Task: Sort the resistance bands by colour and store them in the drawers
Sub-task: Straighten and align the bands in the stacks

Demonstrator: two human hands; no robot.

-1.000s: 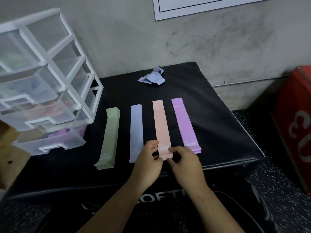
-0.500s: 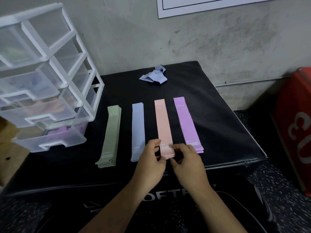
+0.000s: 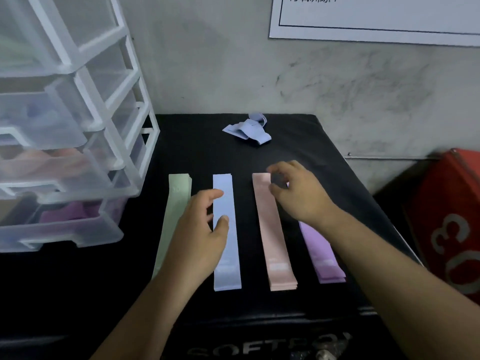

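Four flat stacks of resistance bands lie side by side on a black padded box (image 3: 322, 149): green (image 3: 178, 201), blue (image 3: 228, 266), pink (image 3: 272, 237) and purple (image 3: 322, 258). A crumpled heap of blue bands (image 3: 248, 129) sits near the box's far edge. My left hand (image 3: 200, 232) hovers between the green and blue stacks, fingers loosely curled, thumb over the blue stack. My right hand (image 3: 298, 193) covers the purple stack's far end; its index finger and thumb bracket the far right edge of the pink stack, blurred, with a gap between them.
A clear plastic drawer unit (image 3: 109, 118) stands at the left with its drawers pulled out; the bottom drawer (image 3: 67, 229) holds purple bands, the one above pinkish ones. The wall with a white poster (image 3: 363, 24) is behind. A red object (image 3: 454, 216) stands on the right.
Both hands left the near end of the pink stack and moved forward: the right to the far ends of pink and purple, the left toward the blue stack. The view moved closer.
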